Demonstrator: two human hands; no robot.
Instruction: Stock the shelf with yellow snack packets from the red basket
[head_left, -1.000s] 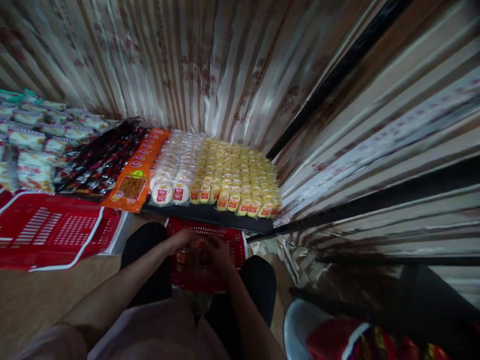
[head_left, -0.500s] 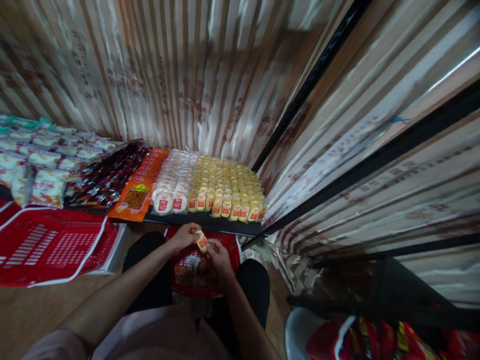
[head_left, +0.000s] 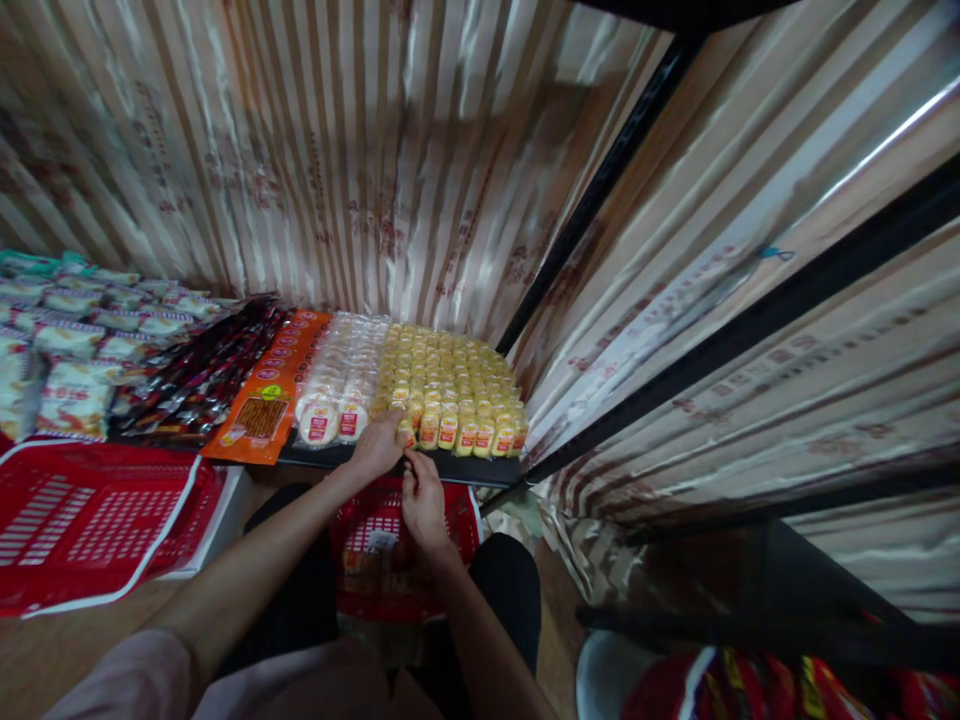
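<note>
My left hand [head_left: 379, 446] grips a small yellow wrapped snack cake [head_left: 406, 433] at the front edge of the black shelf [head_left: 465, 469]. My right hand [head_left: 425, 503] is just below, its fingertips pinched at the lower end of the same packet. Right behind them stand tight rows of matching yellow snack cakes [head_left: 466, 385]. To their left are two rows of white round packets [head_left: 320, 424] with red labels. Beneath my hands, between my knees, a red basket [head_left: 459, 515] holds some packets that are too dark to make out.
An orange snack bag [head_left: 260, 405], dark glossy packets [head_left: 187, 385] and white snack bags [head_left: 75, 395] line the shelf leftward. A red basket with a white rim [head_left: 90, 520] stands at left. Black metal posts [head_left: 600, 200] cross the striped sheeting at right. Red packets [head_left: 780, 685] lie lower right.
Both hands have moved forward and up with the snack cake, from above the basket to the front of the yellow rows. The view has shifted slightly.
</note>
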